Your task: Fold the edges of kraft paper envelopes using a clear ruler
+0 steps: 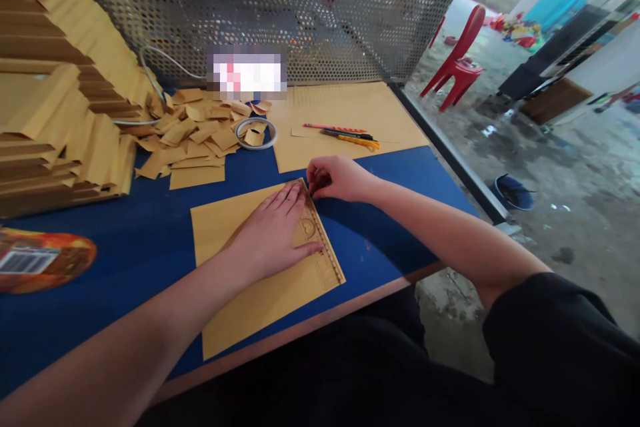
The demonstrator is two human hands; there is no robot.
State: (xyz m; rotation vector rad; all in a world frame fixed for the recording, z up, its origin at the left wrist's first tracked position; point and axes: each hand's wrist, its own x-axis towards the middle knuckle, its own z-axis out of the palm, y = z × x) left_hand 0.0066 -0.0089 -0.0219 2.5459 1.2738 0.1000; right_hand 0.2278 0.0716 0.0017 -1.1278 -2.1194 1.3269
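Left hand (270, 233) lies flat, fingers spread, pressing a clear ruler (314, 227) onto a brown paper sheet (275, 293); right hand (340, 179) has its fingers curled in at the ruler's far end, and I can't tell from my feed whether they pinch anything. Sheet is right under the left palm, ruler along its right edge. Risk, as I judge it: the left hand's weight sits mostly on the ruler's inner side, so a sideways push from the right fingers could skew the ruler, or slide the sheet on the smooth-looking blue tabletop (425, 180). Just beyond the right hand: a larger brown sheet (345, 97) bearing a red pencil (335, 127) and a yellow cutter (359, 140). Beyond the left fingertips, a silver ring (256, 133) against a heap of paper scraps (200, 130), crowding that side. Farther left, tall brown stacks (55, 127) and an orange packet (65, 260); beyond everything, a perforated metal panel (310, 13) blocks the far side.
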